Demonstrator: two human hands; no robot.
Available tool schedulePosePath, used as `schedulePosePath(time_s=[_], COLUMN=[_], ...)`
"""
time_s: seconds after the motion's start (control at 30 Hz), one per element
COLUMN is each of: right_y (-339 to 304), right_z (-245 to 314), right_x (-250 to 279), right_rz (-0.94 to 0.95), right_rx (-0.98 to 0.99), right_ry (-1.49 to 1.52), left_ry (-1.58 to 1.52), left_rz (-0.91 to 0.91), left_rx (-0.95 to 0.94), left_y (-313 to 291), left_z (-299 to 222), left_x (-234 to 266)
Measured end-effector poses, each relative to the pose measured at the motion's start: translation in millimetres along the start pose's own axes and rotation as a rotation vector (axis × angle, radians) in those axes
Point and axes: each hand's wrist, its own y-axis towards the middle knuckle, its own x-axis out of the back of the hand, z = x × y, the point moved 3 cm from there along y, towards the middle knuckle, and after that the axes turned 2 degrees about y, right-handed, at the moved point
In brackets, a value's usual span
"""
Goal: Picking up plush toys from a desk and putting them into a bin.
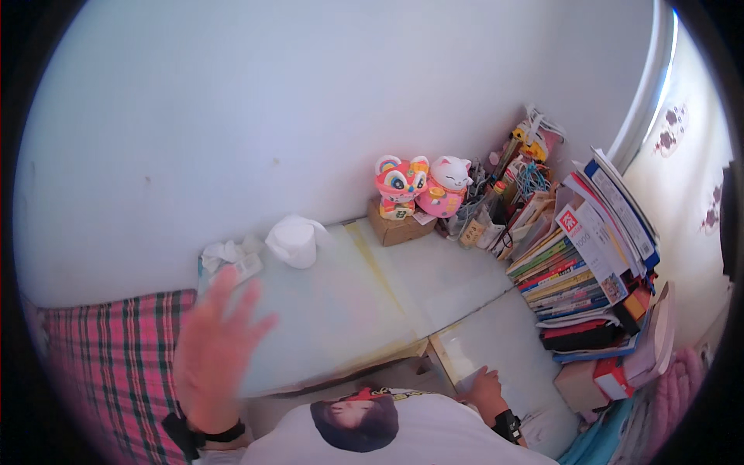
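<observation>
My left hand [221,349] is raised over the left end of the desk, blurred, with its fingers spread and nothing in them. A dark band [221,435] circles that wrist. Below and beyond the fingers are crumpled white tissues [232,257] and a white toilet roll [294,242]. My right hand [484,389] rests on the desk [333,310] near its front edge, on the right-hand section. Its fingers look partly bent and nothing shows in them; the underside is hidden. A black watch [508,425] sits on the right wrist.
Two figurines, a red-and-white one [401,188] and a pink-and-white cat [446,186], stand by the wall on a cardboard box [399,227]. Stacked books [562,267] and folders crowd the right side. A pink plaid cloth [116,349] lies at left; a patterned curtain [686,201] hangs at right.
</observation>
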Motion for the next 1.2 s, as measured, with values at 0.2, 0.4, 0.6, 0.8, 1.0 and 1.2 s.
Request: schedulePosePath(time_s=[0.2, 0.4, 0.6, 0.8, 1.0, 1.2], right_y=[-7.8, -3.0, 7.7, 12.8, 15.5, 17.4], right_z=[3.0, 31.9, 35.8, 55.7, 71.8, 55.0], right_x=[45.9, 76.2, 78.2, 83.4, 87.6, 86.2], right_rz=[0.045, -0.240, -0.225, -0.158, -0.167, -0.229], right_rx=[0.047, 0.261, 0.281, 0.319, 0.405, 0.350], right_ry=[0.114, 0.148, 0.182, 0.150, 0.128, 0.147], left_ry=[0.108, 0.418, 0.288, 0.501, 0.398, 0.029], left_rz=[0.491, 0.135, 0.544, 0.399, 0.440, 0.589], left_rx=[0.019, -0.375, 0.316, 0.019, -0.014, -0.093], left_y=[6.3, -17.8, 7.5, 1.6, -6.7, -3.2], left_z=[0.1, -28.7, -63.0, -57.9, -61.5, -42.0], left_x=[-53.1, -81.0, -69.4, -69.7, -67.1, -23.8])
